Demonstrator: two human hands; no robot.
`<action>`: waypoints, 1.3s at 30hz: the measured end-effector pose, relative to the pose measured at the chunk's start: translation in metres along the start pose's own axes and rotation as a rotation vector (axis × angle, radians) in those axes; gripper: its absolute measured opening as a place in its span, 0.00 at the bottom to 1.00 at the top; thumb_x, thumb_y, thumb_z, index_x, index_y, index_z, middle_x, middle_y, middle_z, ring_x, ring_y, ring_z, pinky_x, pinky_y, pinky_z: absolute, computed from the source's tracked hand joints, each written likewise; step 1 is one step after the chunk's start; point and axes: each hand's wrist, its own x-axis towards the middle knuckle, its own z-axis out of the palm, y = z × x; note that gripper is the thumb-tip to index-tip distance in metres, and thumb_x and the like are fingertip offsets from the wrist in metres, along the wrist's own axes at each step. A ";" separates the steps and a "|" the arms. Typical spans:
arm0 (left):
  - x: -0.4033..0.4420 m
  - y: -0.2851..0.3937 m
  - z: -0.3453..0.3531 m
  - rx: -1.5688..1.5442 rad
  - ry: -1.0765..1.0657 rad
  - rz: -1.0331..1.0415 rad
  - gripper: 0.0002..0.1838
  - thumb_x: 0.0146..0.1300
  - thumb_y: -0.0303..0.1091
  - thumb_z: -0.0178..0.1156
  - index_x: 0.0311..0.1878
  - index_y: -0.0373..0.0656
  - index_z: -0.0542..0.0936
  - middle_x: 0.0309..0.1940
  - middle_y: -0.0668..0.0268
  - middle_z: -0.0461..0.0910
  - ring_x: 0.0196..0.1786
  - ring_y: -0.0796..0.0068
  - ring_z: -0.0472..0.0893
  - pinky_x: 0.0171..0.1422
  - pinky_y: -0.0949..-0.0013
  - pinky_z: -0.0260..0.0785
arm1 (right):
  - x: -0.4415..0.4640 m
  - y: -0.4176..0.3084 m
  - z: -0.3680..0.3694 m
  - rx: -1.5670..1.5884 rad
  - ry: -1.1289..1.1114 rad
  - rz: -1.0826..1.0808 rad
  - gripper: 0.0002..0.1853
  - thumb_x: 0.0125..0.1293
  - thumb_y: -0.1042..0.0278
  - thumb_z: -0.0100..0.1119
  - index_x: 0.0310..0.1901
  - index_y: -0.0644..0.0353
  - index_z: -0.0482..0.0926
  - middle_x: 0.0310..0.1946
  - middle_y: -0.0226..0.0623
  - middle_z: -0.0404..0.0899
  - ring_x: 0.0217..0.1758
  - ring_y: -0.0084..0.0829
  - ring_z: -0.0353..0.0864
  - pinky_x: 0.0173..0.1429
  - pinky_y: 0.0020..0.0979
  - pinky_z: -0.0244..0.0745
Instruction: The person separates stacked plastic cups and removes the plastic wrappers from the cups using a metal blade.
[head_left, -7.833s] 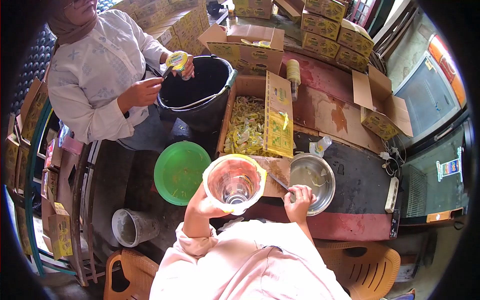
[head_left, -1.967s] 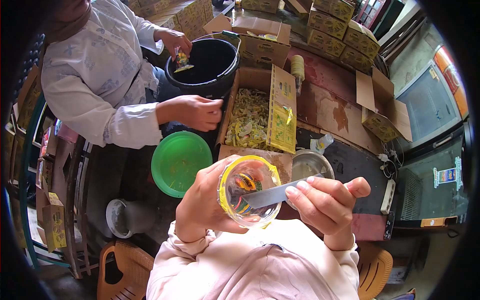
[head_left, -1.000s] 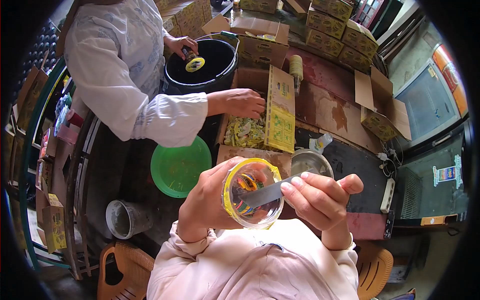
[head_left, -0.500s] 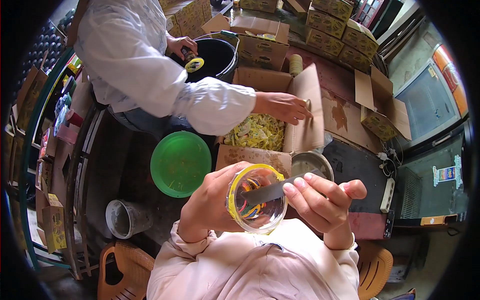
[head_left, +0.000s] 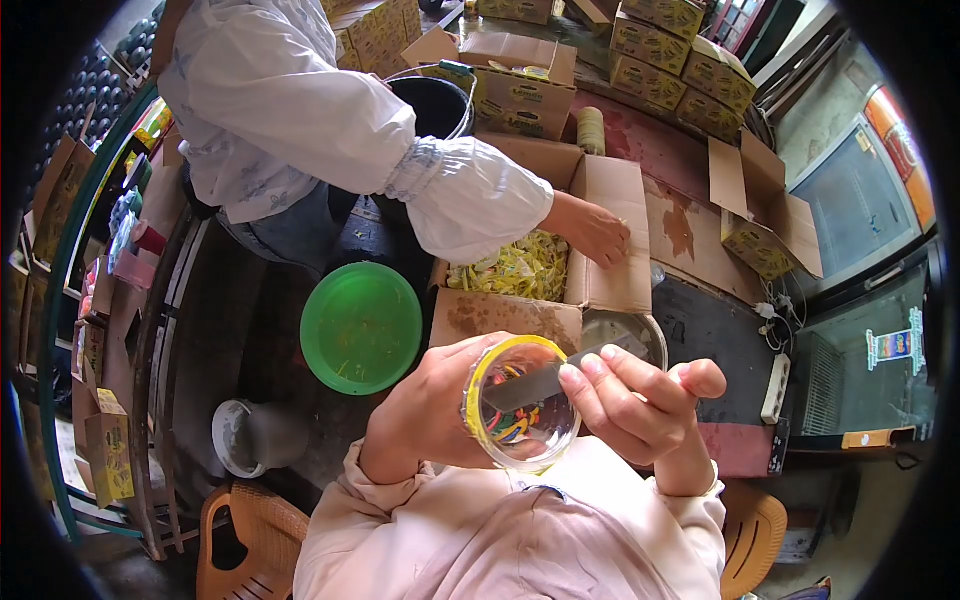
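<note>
My left hand point(head_left: 428, 408) is wrapped around a clear plastic cup point(head_left: 548, 447) with a yellow rim, tilted so its mouth faces me. Colourful shapes show through the cup; I cannot tell whether they are print or loose bands. Between the fingertips and thumb of my right hand point(head_left: 645, 415) is a flat grey blade point(head_left: 530, 390), its handle, if any, not visible. The blade crosses the cup's mouth at the rim, its far end over or inside the cup.
A co-worker's hand point(head_left: 592, 232) reaches over an open cardboard box point(head_left: 505, 312) of yellow wrapper scraps. Nearby are a green basin point(head_left: 362, 330), a black bucket point(head_left: 432, 105), a metal bowl point(head_left: 655, 340) and a white pail point(head_left: 235, 440). Stacked cartons point(head_left: 655, 45) stand behind.
The cup has shifted slightly right and the blade has slid a little against its rim. The co-worker's arm has moved right and down; their other hand, which held a yellow-topped container, is now hidden.
</note>
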 end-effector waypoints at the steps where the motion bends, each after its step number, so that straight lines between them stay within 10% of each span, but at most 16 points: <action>1: 0.000 0.000 0.000 -0.001 -0.001 -0.013 0.33 0.35 0.36 0.75 0.47 0.35 0.74 0.37 0.59 0.79 0.38 0.64 0.81 0.44 0.69 0.73 | 0.000 0.000 0.001 0.001 0.003 -0.011 0.05 0.49 0.66 0.57 0.27 0.42 0.82 0.23 0.12 0.74 0.33 0.11 0.77 0.47 0.30 0.45; 34: 0.000 -0.013 -0.003 -0.156 0.020 -0.060 0.33 0.34 0.35 0.75 0.47 0.35 0.74 0.34 0.62 0.80 0.34 0.72 0.80 0.43 0.73 0.72 | -0.005 0.006 -0.016 0.018 -0.035 0.166 0.07 0.51 0.69 0.60 0.26 0.40 0.82 0.23 0.11 0.74 0.32 0.08 0.76 0.48 0.27 0.47; 39: -0.003 -0.020 -0.008 -0.161 0.085 -0.110 0.33 0.34 0.34 0.75 0.47 0.36 0.74 0.34 0.63 0.79 0.35 0.73 0.80 0.43 0.73 0.72 | -0.026 0.001 0.008 0.181 0.014 0.450 0.12 0.39 0.75 0.66 0.28 0.46 0.79 0.21 0.16 0.73 0.23 0.17 0.71 0.44 0.28 0.49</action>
